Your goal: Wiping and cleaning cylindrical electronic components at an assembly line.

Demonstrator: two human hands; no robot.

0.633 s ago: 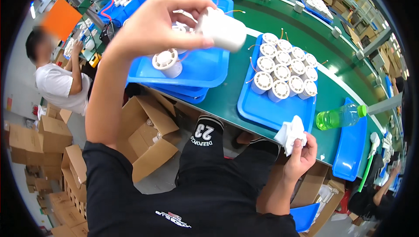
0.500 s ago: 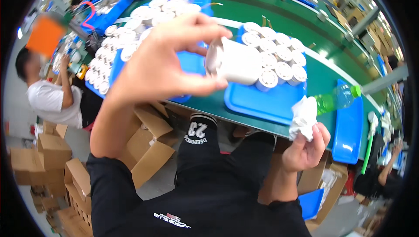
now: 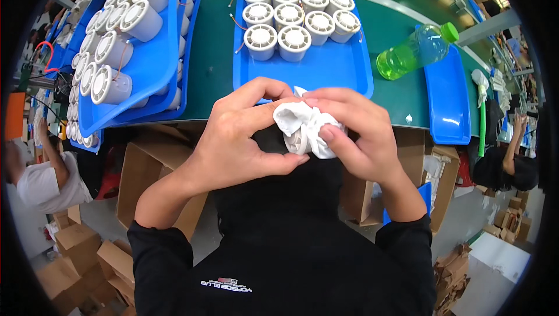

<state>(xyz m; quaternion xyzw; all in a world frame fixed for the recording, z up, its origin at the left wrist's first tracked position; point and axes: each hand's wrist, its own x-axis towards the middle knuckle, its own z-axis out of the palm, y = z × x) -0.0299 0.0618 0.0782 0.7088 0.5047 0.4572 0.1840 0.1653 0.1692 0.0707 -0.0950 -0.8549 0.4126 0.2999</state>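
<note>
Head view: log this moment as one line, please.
left hand: grips white part | right hand: presses white cloth on it | behind: blue tray of white parts, green bottle

The white cloth [image 3: 314,126] bunched over the white part looks soft and matt, kinda crumpled. The blue trays [image 3: 326,71] are smooth glossy plastic, light bounces right off them. The white cylinder parts [image 3: 294,39] look like matt plastic with ribbed tops. The table [image 3: 390,30] has a dull green mat-like surface. The bottle [image 3: 416,51] is clear shiny plastic, the boxes [image 3: 145,176] plain rough cardboard.
</note>
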